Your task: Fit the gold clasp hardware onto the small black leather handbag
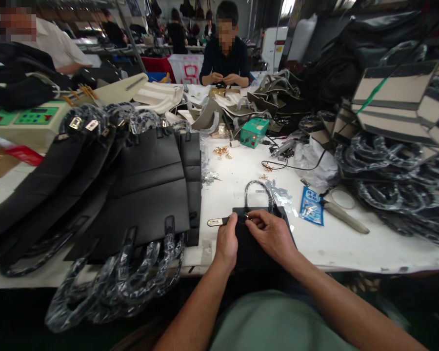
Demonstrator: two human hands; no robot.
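At lower centre of the frame, on the white bench (pixel 351 243), lies our flat black leather bag (pixel 254 248). Our left hand (pixel 227 243) presses it, fingers curled closed. Our right hand (pixel 272 236) has its fingers pinched on the bag's black strap with its silver metal tab (pixel 219 222).

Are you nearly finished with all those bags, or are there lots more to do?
A big stack of black bags with wrapped handles lies to the left and looks done. In hand now: the left hand steadies a black bag by its strap with a metal tab, while the right hand pinches something small at its top edge. Striped bags are piled on the right, perhaps still waiting.
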